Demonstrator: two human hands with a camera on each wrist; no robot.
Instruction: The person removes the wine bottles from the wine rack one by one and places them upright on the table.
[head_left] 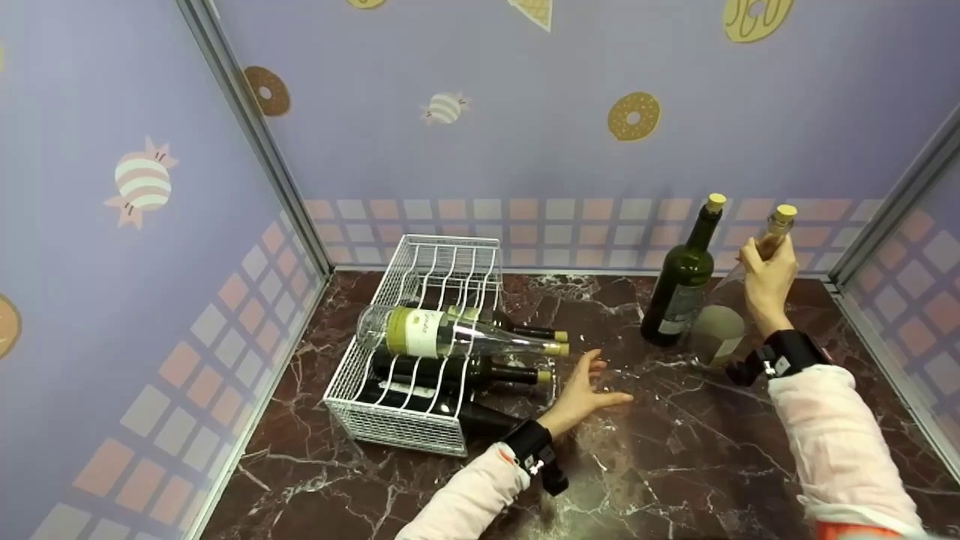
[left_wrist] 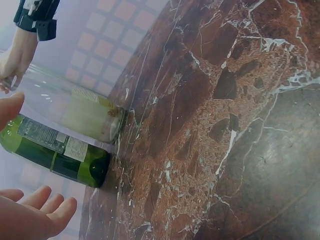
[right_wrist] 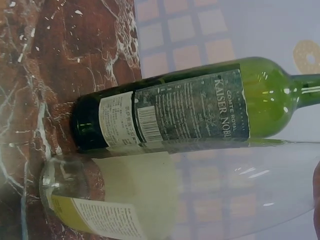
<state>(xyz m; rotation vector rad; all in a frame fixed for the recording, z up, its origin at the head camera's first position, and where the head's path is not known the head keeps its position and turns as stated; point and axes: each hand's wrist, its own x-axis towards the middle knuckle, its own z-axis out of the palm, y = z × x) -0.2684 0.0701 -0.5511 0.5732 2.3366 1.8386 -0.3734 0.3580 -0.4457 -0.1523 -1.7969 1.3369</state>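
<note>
My right hand [head_left: 770, 285] grips the neck of a clear glass bottle [head_left: 718, 330] with a cork stopper. That bottle stands nearly upright, its base close to the tabletop; a pale label shows through the glass. Right beside it stands a corked green wine bottle [head_left: 686, 274], whose dark label faces the right wrist view. My left hand [head_left: 581, 394] is empty, thumb and fingers spread apart, just right of the corked necks at the rack. A second clear bottle [head_left: 420, 332] with a yellow and white label lies on the white wire rack [head_left: 405, 439], its neck pointing right.
Below the clear bottle, several dark bottles [head_left: 510, 373] lie in the rack with necks pointing right. The dark red marble tabletop [head_left: 660, 457] meets a patterned back wall [head_left: 540, 135], with side walls at left and right.
</note>
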